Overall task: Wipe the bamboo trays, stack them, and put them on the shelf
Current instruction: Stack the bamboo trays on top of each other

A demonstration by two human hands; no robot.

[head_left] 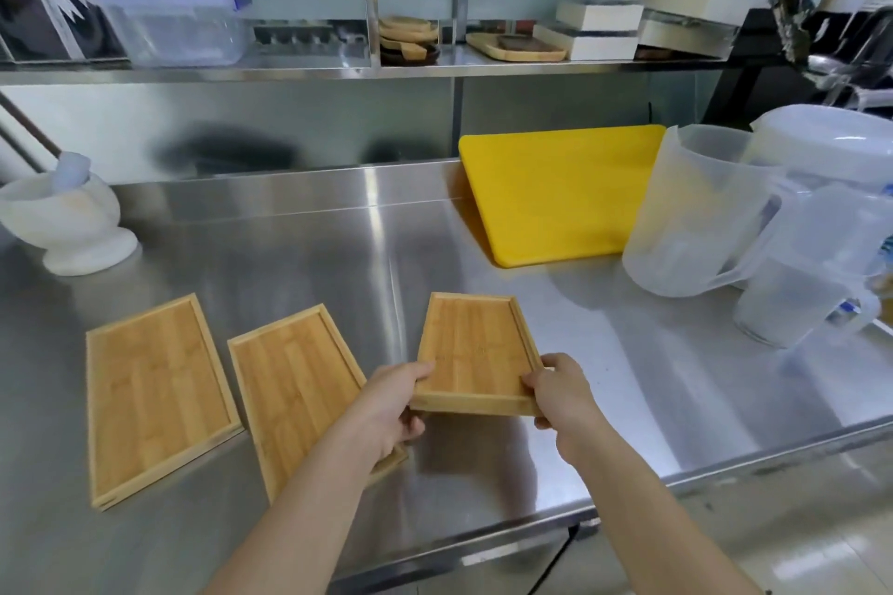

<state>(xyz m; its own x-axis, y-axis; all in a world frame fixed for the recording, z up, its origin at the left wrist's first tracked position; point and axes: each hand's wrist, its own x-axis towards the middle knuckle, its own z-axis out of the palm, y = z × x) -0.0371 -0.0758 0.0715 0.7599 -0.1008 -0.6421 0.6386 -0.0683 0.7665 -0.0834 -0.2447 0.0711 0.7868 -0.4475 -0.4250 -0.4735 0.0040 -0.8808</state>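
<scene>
Three rectangular bamboo trays are on or over the steel counter (299,237). The left tray (154,396) and the middle tray (295,387) lie flat side by side. The right tray (476,350) is lifted at its near end and held by both hands. My left hand (391,406) grips its near left corner, over the middle tray's near right corner. My right hand (560,394) grips its near right corner. The steel shelf (299,70) runs above the counter at the back. No cloth is in view.
A yellow cutting board (560,193) leans at the back right, beside clear plastic pitchers (696,213). A white mortar with pestle (72,217) stands at the left. The shelf holds a plastic box (174,27), wooden boards (408,39) and stacked containers (594,29). The counter's front edge runs close on the right.
</scene>
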